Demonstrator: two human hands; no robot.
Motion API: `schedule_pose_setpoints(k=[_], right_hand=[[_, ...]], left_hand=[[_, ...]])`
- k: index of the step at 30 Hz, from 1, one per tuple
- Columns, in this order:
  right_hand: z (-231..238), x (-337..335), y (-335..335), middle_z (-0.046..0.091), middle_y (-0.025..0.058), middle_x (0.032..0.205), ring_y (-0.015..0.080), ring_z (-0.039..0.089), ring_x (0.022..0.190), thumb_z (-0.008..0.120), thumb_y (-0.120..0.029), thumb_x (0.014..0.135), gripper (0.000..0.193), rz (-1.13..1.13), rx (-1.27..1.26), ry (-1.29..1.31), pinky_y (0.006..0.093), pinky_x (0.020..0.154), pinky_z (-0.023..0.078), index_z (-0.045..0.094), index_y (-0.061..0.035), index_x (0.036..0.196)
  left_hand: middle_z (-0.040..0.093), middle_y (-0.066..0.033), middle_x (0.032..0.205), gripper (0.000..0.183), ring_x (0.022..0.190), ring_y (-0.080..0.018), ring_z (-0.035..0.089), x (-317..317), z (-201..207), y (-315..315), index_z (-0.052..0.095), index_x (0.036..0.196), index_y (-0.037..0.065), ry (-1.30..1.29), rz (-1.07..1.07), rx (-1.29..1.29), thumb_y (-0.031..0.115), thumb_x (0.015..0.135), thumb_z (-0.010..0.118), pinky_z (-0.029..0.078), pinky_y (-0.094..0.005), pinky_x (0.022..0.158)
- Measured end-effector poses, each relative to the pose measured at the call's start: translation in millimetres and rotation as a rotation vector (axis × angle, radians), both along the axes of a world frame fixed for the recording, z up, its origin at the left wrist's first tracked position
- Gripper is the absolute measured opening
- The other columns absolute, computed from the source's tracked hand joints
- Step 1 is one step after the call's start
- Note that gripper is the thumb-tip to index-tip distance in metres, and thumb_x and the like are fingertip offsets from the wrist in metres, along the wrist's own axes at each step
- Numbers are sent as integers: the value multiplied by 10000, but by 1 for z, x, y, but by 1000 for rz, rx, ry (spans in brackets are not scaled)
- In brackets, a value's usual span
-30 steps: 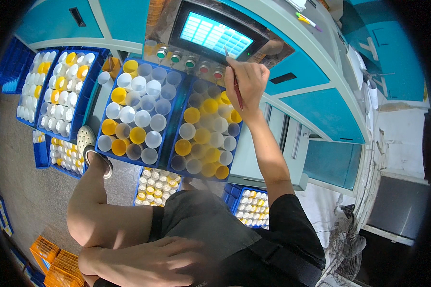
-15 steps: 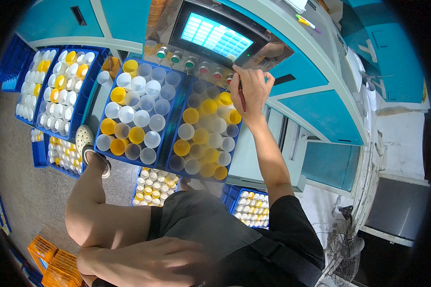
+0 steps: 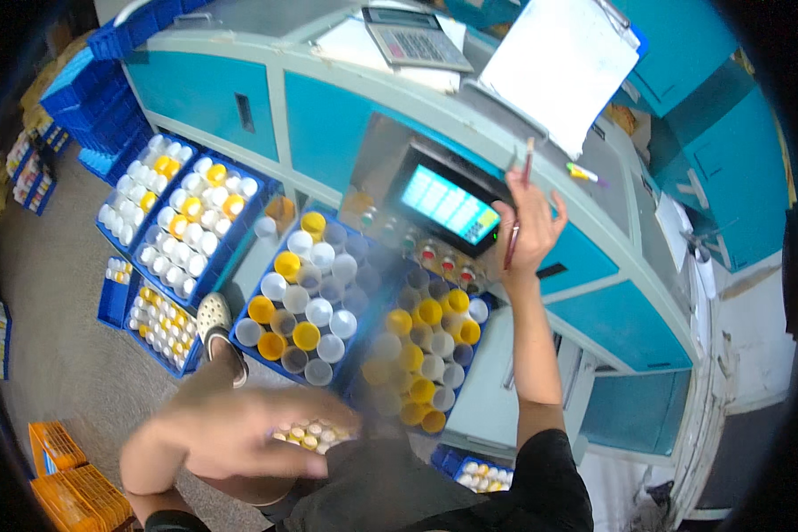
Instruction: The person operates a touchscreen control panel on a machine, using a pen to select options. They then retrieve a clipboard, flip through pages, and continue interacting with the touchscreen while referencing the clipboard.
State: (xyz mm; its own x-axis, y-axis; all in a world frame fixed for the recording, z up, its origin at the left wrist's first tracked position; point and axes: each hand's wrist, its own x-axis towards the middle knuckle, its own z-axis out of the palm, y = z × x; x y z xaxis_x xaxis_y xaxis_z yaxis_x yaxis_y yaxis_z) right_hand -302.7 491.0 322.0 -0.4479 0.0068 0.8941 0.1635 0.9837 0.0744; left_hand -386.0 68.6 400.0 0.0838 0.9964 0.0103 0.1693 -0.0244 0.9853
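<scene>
My right hand [image 3: 534,232] is raised beside a control panel screen [image 3: 446,202], its fingers closed on a slender dark-red stick [image 3: 512,246], pen-like, whose pale end points up toward the counter. Below the screen is a row of red and other push buttons [image 3: 448,264]. My left hand [image 3: 253,430], smeared by motion, hovers over my lap with thumb and fingers apart and holds nothing visible. Ahead of it stand two blue crates of upright white and yellow cylinders: a left crate [image 3: 255,353] and a right crate [image 3: 470,377], partly hazy in the picture.
A paper-covered clipboard [image 3: 554,71], a calculator [image 3: 417,44] and a marker [image 3: 583,172] lie on the grey counter [image 3: 328,40]. More blue crates [image 3: 206,288] of white and yellow pieces stand at left. Orange baskets [image 3: 80,498] are at lower left.
My view has shifted up toward the counter. My right hand has moved from beside the buttons to the screen's right edge, still holding the stick. My left hand has lifted off my leg.
</scene>
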Motion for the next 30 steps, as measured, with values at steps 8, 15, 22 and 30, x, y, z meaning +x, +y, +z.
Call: schedule_pose_setpoints(k=[8, 15, 22, 30], right_hand=[[6, -40, 57, 733, 120, 1275, 326, 664, 1218, 768, -226, 923, 342, -180, 58, -22, 499, 1109, 437, 707, -65, 1218], [2, -39, 62, 730, 125, 1294, 337, 688, 1174, 787, -182, 852, 358, -184, 51, -19, 480, 1021, 501, 727, -62, 1184], [2, -40, 62, 758, 133, 1248, 338, 705, 1168, 761, -121, 876, 282, -130, 48, 34, 450, 1033, 496, 748, -48, 1148], [2, -38, 60, 757, 127, 1237, 318, 697, 1189, 774, -166, 862, 335, -135, 18, 6, 455, 1037, 495, 750, -55, 1177]], left_hand=[[770, -193, 1107, 322, 1055, -280, 719, -201, -20, 138, 732, 1189, -39, 569, 956, -27, 225, 1017, 665, 546, -394, 943], [686, -184, 1304, 409, 1204, -379, 629, -253, -5, 293, 728, 1297, 81, 1193, 864, 497, 311, 959, 747, 523, -462, 1028], [747, -195, 1197, 403, 1025, -393, 731, -321, 7, 303, 708, 1298, 72, 1402, 814, 539, 37, 896, 683, 591, -454, 914], [719, -239, 1206, 389, 1076, -452, 692, -433, 13, 217, 663, 1279, 50, 1479, 1249, 684, -23, 911, 562, 565, -507, 917]])
